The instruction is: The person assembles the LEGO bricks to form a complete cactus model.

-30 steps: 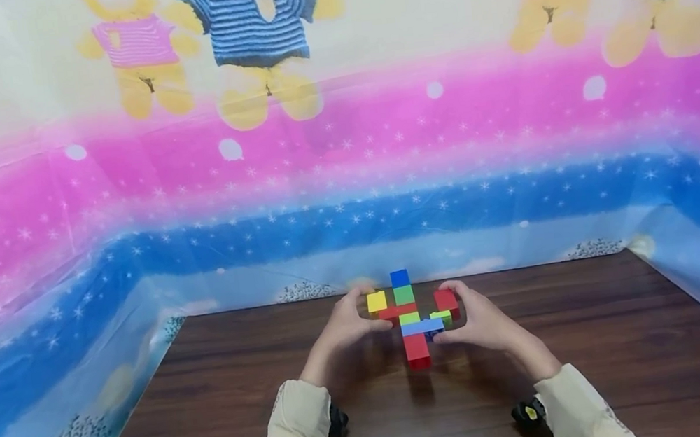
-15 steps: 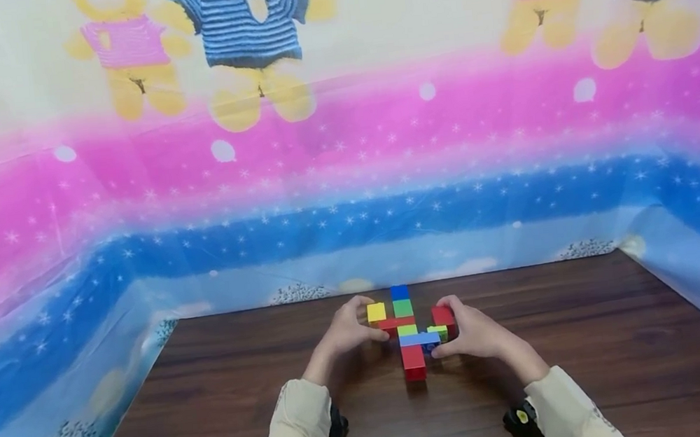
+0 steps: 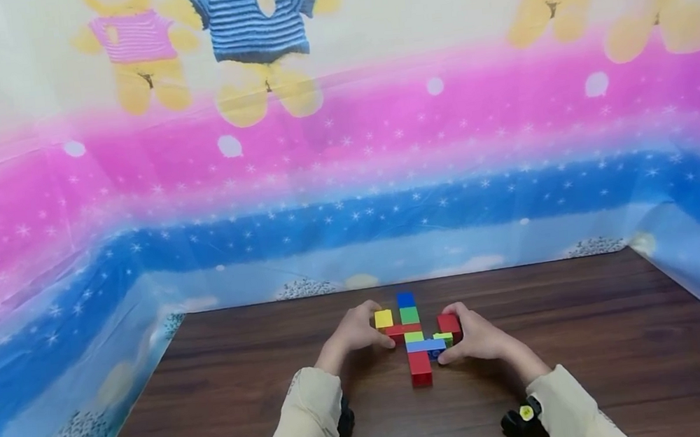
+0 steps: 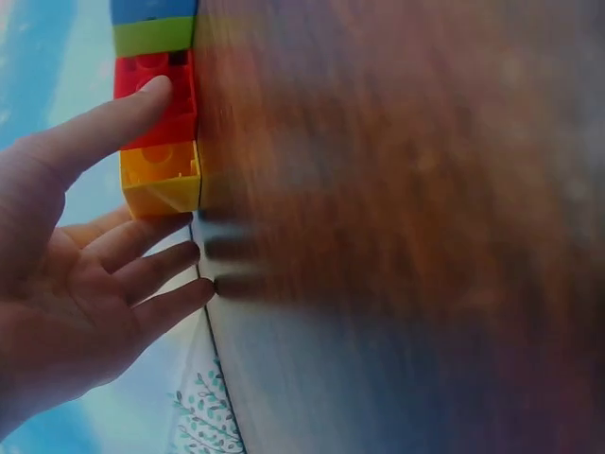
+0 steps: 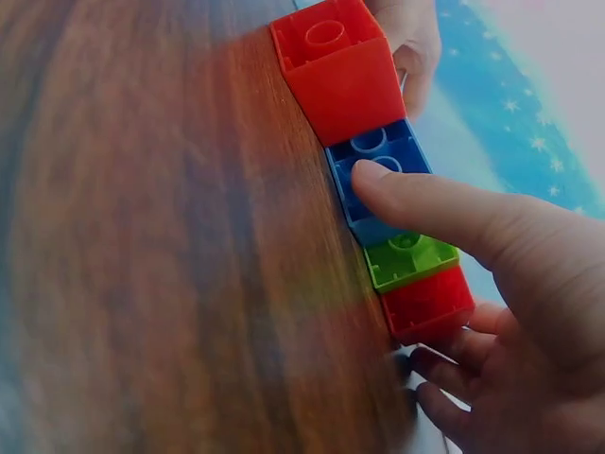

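Note:
Joined toy bricks in red, blue, green and yellow form one flat brick figure, close over the tabletop in the head view. My left hand holds its left arm: the thumb lies on a red brick, and fingers reach behind the yellow brick. On the other side, my right hand grips the right arm. In the right wrist view its thumb presses the hollow side of a blue brick, with a lime brick and a red end brick between thumb and fingers.
A dark wood-grain table spreads beneath the hands. Behind it hangs a printed cloth with bears and snowflakes. Black wrist devices hang under the cream sleeves.
Both hands have brought the brick figure down and toward the person, away from the table's far edge. Their hold on it looks the same throughout.

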`<state>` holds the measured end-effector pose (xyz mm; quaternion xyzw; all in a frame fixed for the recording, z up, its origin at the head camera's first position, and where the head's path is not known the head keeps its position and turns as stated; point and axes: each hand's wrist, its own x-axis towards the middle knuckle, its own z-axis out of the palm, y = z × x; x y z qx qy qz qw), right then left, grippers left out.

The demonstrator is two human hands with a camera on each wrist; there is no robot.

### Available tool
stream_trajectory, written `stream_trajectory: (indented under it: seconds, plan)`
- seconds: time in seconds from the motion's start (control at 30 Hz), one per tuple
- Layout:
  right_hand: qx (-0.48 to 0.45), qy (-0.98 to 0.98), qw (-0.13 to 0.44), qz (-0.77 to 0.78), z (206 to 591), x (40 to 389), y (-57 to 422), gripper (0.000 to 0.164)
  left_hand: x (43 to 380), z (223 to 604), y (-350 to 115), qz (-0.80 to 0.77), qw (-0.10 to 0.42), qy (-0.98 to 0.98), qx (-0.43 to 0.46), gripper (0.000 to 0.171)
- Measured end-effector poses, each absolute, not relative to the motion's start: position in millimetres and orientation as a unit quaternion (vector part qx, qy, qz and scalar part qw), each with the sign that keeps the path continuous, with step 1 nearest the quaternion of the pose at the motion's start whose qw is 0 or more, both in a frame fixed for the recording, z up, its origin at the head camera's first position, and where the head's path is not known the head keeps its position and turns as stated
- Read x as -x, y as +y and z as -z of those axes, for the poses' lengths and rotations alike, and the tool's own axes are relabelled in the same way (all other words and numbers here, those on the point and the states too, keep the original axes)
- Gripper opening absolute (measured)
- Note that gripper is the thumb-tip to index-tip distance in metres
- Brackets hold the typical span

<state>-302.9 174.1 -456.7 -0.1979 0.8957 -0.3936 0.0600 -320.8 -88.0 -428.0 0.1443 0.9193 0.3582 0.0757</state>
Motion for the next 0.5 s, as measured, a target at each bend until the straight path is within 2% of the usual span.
stream_trajectory:
  seconds: [0.27,0.4,0.5]
  plan:
    - [0.174,0.891,0.083,0.412,457.3,300.4,174.7,0.090,318.0,426.4,-85.4,-0.360,0.091,0.920,-0.130,0.069]
    - [0.185,0.875,0.107,0.434,454.0,302.2,177.1,0.105,316.7,419.4,-86.9,-0.360,0.115,0.914,-0.145,0.084]
    - [0.192,0.869,0.116,0.440,447.3,302.9,183.0,0.109,316.6,414.9,-87.6,-0.355,0.132,0.911,-0.161,0.096]
